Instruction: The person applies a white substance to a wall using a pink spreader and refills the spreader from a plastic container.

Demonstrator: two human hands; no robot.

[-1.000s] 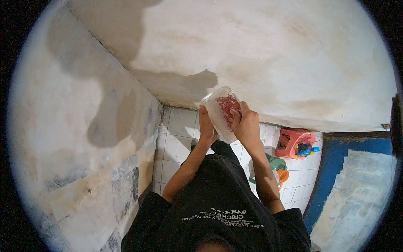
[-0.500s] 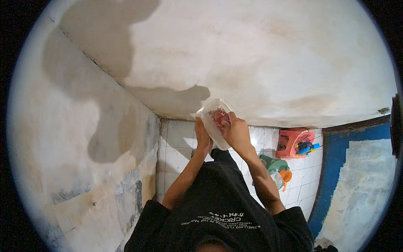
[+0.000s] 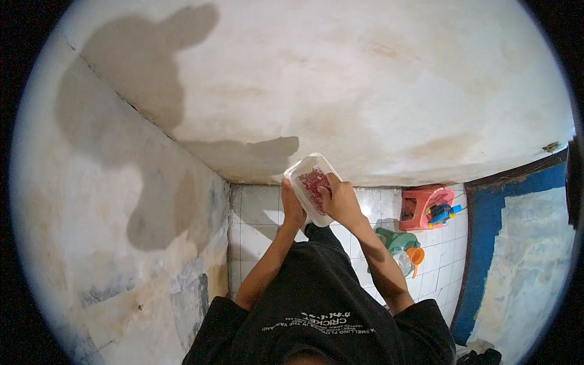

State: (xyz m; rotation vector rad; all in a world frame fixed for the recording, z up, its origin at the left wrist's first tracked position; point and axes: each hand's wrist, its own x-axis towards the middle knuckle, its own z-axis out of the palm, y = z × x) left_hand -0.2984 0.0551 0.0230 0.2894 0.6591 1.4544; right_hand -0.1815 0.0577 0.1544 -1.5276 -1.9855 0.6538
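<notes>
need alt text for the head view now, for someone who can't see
A person's left hand holds a translucent tray by its left side, while the right hand lies over the speckled red contents. Beyond, a pink stool sits on white floor tiles.

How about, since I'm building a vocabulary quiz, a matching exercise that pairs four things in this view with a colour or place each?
Things:
1. plastic container
2. plastic stool
3. T-shirt
4. handled cup

Colours and places:
A. orange
B. between the left hand and the right hand
C. mostly black
D. pinkish red

Right pairs: 1-B; 2-D; 3-C; 4-A
</notes>
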